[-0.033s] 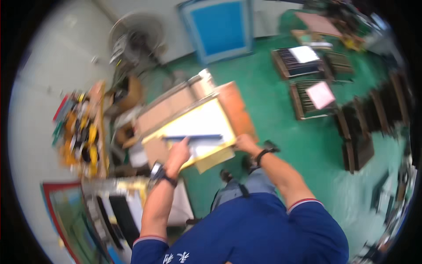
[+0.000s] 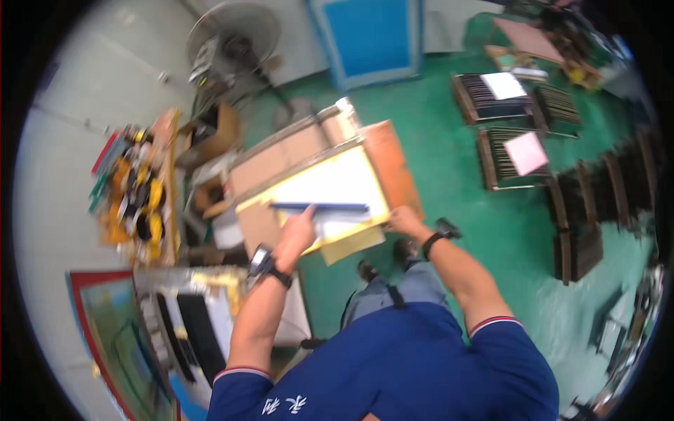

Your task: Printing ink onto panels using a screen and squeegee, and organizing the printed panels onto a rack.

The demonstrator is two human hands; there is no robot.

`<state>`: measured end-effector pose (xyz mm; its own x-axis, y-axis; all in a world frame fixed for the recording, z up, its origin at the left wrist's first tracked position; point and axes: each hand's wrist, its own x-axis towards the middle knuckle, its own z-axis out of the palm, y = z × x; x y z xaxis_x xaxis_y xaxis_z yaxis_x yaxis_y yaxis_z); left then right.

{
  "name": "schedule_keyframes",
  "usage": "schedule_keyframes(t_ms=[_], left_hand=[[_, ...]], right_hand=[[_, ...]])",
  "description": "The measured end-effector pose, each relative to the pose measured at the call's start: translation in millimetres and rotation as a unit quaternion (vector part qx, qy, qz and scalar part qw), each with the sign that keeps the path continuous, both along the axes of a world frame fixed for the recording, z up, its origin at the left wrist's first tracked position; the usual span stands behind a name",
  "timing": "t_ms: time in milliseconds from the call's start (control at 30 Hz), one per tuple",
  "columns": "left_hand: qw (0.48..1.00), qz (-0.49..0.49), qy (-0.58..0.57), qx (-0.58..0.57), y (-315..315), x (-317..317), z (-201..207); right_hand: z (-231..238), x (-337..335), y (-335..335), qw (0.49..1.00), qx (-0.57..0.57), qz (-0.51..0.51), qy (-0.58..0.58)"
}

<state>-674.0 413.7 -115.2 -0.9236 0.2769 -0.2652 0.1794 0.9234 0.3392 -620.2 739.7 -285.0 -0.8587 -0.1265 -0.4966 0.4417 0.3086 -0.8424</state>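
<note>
A long dark blue bar (image 2: 340, 208) lies across a bright white panel with a yellow border (image 2: 242, 205). My left hand (image 2: 298, 230) is closed at the bar's lower side, left of its middle. Whether the bar is a squeegee or a straightedge I cannot tell. At the panel's near right corner, my right hand (image 2: 404, 220) is closed on the yellow border, its fingertips partly hidden. A loose pale yellow sheet (image 2: 354, 245) hangs below the panel's near edge. The panel rests on a work surface with brown board (image 2: 281, 160) along its far side.
An orange board (image 2: 394, 165) adjoins the panel on the right. A standing fan (image 2: 235, 42) and a blue framed screen (image 2: 368, 38) stand beyond. Tape rolls (image 2: 144, 203) hang at left, above framed screens (image 2: 105, 302). Slatted racks (image 2: 491, 98) stand on the green floor at right.
The whole view has shifted slightly, so the scene sits a little further right and higher. Both hands keep their places at the bar and the panel corner.
</note>
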Motion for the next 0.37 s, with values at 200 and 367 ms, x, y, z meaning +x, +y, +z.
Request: schedule_keyframes(t_ms=[200,367], left_hand=[[0.999,0.002,0.008,-0.032,6,31,12],[0.993,0.054,-0.092,-0.048,16,29,16]], right_hand=[[44,-6,7,0.995,0.052,0.074,-0.039],[41,-9,47,0.991,0.081,0.099,0.050]])
